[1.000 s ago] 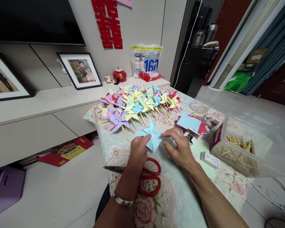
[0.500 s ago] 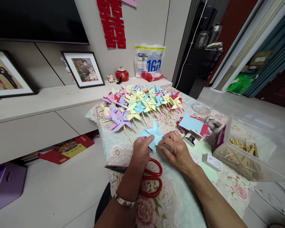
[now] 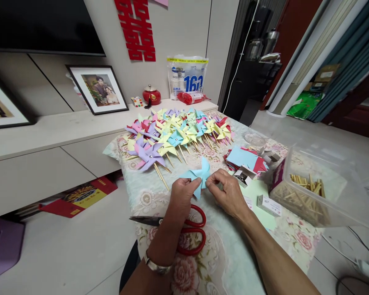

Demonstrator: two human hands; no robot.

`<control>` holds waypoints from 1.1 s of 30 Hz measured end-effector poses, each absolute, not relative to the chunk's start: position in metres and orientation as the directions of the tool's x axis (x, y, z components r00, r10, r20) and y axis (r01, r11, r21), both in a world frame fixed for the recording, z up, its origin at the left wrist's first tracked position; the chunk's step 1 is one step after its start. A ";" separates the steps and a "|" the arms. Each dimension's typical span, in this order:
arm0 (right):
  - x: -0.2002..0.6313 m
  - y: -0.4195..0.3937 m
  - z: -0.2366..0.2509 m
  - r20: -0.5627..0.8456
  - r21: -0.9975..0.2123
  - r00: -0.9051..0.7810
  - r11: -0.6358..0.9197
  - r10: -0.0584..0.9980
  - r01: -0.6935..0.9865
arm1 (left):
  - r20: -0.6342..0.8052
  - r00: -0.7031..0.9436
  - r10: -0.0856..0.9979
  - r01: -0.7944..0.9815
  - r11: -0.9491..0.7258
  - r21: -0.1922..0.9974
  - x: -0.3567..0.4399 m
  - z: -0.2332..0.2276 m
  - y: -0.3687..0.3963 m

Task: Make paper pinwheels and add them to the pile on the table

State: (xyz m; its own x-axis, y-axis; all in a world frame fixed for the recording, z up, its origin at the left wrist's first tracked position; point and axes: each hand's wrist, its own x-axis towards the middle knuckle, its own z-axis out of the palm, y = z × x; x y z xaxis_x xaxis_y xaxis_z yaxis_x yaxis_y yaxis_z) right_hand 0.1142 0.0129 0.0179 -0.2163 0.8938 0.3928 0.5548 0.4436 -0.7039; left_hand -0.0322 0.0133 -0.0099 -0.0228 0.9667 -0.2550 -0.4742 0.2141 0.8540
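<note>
Pinwheel, light blue paper [image 3: 198, 175]: you hold it just above the floral tablecloth [image 3: 230, 262], near the table's middle, between both hands. Head view, the only one. Your left hand [image 3: 181, 196] pinches the near-left vanes, thumb and fingers closed on the paper; your right hand [image 3: 226, 191] pinches the centre from the right, fingertips pressed together on the folds. No stick shows on it yet, so you appear to be at the step of gathering the vane tips to the centre. Judged from that, the next move calls for keeping the tips stacked while a fastener goes through, without creasing the vanes. Scissors, red-handled [image 3: 184, 229]: lying on the cloth under your left wrist, blades pointing left, not held. Finished pinwheels [image 3: 175, 133]: a heap in purple, pink, yellow, blue and red, on wooden sticks, at the far end of the table. Paper squares, blue and red [image 3: 244, 159]: a loose stack just beyond your right hand. Small open box [image 3: 244, 175]: beside that stack, dark metal bits inside, too small to identify. Clear plastic tub [image 3: 307, 192]: at the right edge, holding wooden sticks. Small white box [image 3: 269, 205]: flat on a green sheet near the tub.
</note>
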 end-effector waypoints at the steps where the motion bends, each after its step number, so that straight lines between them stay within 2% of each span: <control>1: 0.114 0.013 0.017 0.392 -0.701 -0.211 0.439 0.896 0.563 | -0.253 -0.026 0.967 -0.473 0.211 0.856 -0.032 -0.011 0.014; 14: 0.114 0.014 0.015 0.373 -0.642 -0.209 0.415 0.904 0.645 | -0.247 -0.022 0.969 -0.434 0.214 0.875 -0.030 -0.013 0.015; 33: 0.114 0.014 0.016 0.350 -0.613 -0.233 0.410 0.907 0.676 | -0.271 -0.066 0.960 -0.351 0.232 0.907 -0.028 -0.010 0.012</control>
